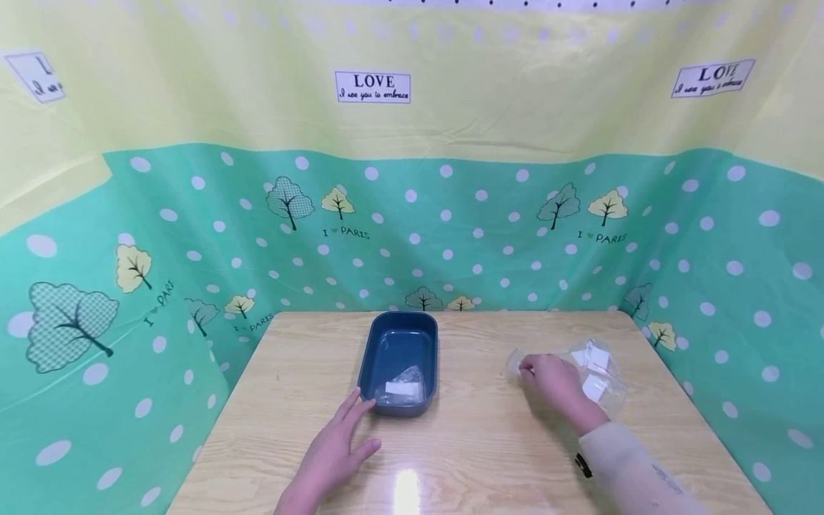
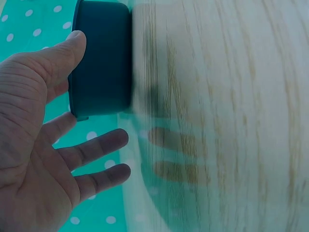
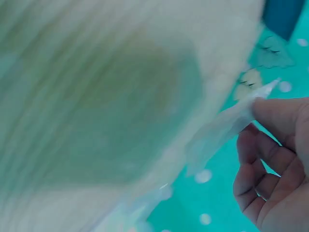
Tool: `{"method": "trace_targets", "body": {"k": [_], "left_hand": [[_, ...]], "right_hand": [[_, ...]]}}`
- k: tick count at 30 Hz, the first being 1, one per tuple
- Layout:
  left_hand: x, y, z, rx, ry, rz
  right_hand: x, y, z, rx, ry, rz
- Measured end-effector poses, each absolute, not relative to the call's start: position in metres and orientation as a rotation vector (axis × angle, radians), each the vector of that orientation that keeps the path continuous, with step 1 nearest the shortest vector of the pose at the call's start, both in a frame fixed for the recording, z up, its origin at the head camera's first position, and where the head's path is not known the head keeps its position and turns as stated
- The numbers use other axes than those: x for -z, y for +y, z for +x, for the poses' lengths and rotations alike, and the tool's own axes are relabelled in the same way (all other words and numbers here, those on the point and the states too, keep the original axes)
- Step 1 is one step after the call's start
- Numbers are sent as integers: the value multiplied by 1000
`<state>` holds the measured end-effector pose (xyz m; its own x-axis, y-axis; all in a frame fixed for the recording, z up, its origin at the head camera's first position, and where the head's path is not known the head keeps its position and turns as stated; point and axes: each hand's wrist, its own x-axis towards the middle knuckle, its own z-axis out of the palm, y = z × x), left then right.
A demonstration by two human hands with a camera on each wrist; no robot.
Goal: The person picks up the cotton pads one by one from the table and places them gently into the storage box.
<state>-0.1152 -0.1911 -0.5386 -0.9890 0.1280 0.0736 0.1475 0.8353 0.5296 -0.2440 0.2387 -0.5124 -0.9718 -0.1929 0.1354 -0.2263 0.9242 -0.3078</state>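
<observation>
A dark blue rectangular tray [image 1: 404, 411] stands on the table, holding a small clear plastic bag with a white label [image 1: 404, 389] at its near end. My left hand [image 1: 330, 452] is at the tray's near left corner, fingers spread, the fingertips at the rim. In the left wrist view, the thumb [image 2: 72, 48] lies against the tray [image 2: 102, 63]. Over on the right, my right hand [image 1: 555, 380] pinches a clear plastic bag [image 1: 513, 363] between thumb and fingers. The right wrist view shows this thin bag [image 3: 219, 130] hanging from the fingertips; its contents cannot be made out.
Several clear bags with white labels [image 1: 596, 360] lie beside and behind the right hand. The wooden table [image 1: 476, 443] is enclosed by a green and yellow patterned cloth [image 1: 450, 229] at the back and both sides.
</observation>
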Motion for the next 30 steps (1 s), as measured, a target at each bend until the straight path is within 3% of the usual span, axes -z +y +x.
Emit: {"method": "trace_targets", "body": {"k": [11,30], "left_hand": [[538,-190,-117,877,-2974,-225],[537,-190,-117,853,-2977,-225]], "right_hand": [[479,162,-230,-769,-2688,541],[493,75,-216,-640,-2562,936]]}}
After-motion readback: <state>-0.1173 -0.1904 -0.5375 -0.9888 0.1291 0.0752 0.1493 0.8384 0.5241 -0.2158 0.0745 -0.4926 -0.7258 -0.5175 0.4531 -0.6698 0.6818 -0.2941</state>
